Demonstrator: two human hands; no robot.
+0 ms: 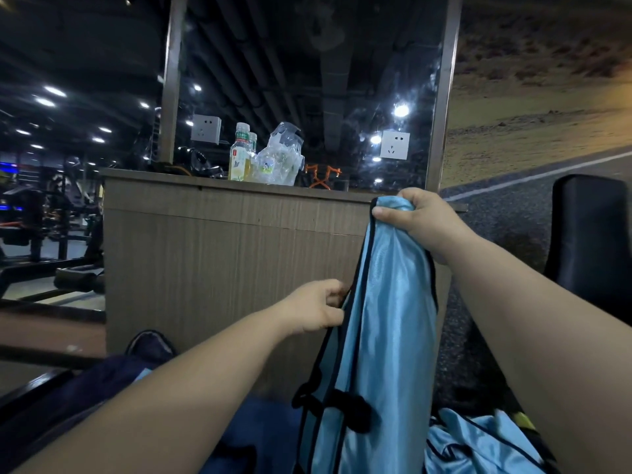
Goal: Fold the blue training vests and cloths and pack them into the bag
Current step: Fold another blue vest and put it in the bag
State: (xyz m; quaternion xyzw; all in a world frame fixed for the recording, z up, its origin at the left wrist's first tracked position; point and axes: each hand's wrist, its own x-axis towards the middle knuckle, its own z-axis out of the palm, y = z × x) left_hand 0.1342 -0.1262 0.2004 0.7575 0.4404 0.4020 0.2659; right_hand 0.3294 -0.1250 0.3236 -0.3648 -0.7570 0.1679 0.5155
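Observation:
A light blue training vest [383,319] with black trim hangs upright in front of me. My right hand [415,218] grips its bunched top end up high. Lower down, my left hand [316,307] pinches the vest's black-trimmed left edge. More light blue vests [478,443] lie in a heap at the bottom right. A dark navy bag [150,347] sits at the lower left, partly hidden by my left forearm.
A wooden counter [222,254] stands straight ahead, carrying drink bottles [239,155] and crumpled plastic [282,159], with a mirror and wall sockets behind. Gym machines [51,234] fill the left. A black padded seat [591,234] is at the right.

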